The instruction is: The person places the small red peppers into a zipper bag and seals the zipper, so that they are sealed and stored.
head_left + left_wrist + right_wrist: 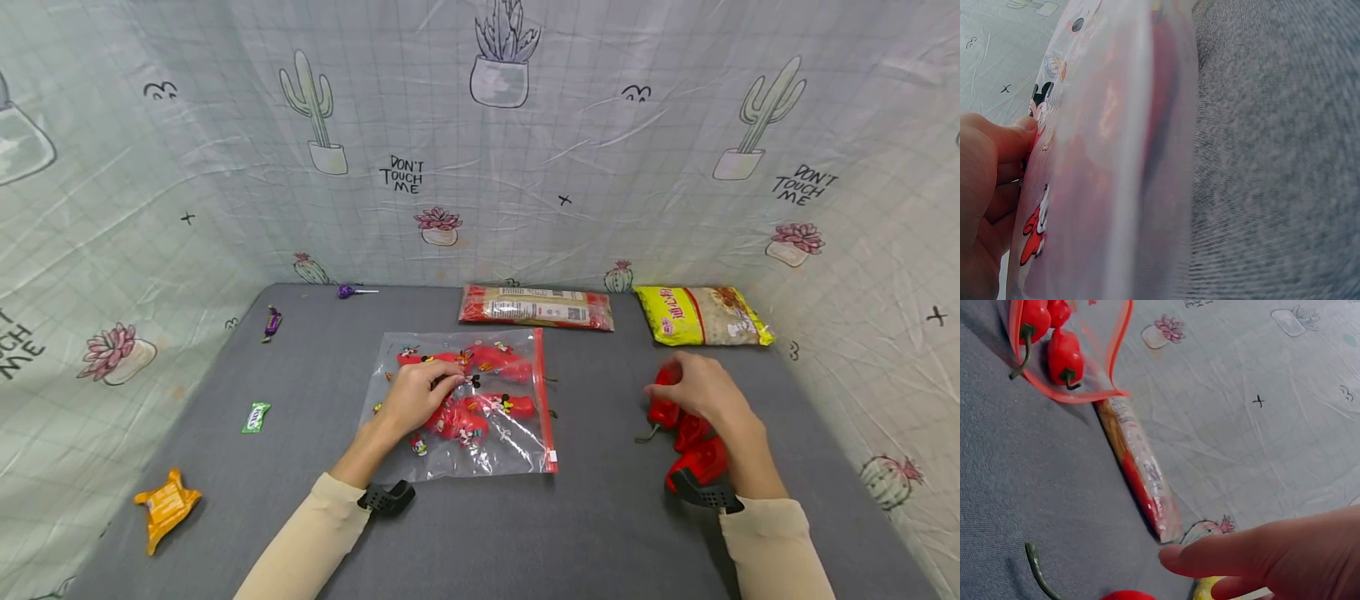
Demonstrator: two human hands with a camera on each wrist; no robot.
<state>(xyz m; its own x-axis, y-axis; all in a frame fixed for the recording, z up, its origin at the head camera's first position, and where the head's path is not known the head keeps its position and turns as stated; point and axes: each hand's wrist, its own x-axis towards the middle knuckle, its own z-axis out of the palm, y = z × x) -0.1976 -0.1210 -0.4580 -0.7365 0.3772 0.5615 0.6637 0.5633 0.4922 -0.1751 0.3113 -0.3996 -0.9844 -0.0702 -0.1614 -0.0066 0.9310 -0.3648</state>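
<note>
A clear zip bag with cartoon prints and a red zip edge lies in the middle of the table. Several red peppers are inside it. My left hand pinches the bag's upper film, lifting it; the left wrist view shows the thumb against the plastic. In the right wrist view, the bag's mouth gapes. On the right, my right hand hangs over a red pepper, thumb and fingers apart around its top. Two more peppers lie nearer me, partly hidden by that hand and wrist.
At the back lie a long noodle packet and a yellow food bag. Along the left are a purple lollipop, a purple candy, a green candy and an orange packet. A printed curtain surrounds the table.
</note>
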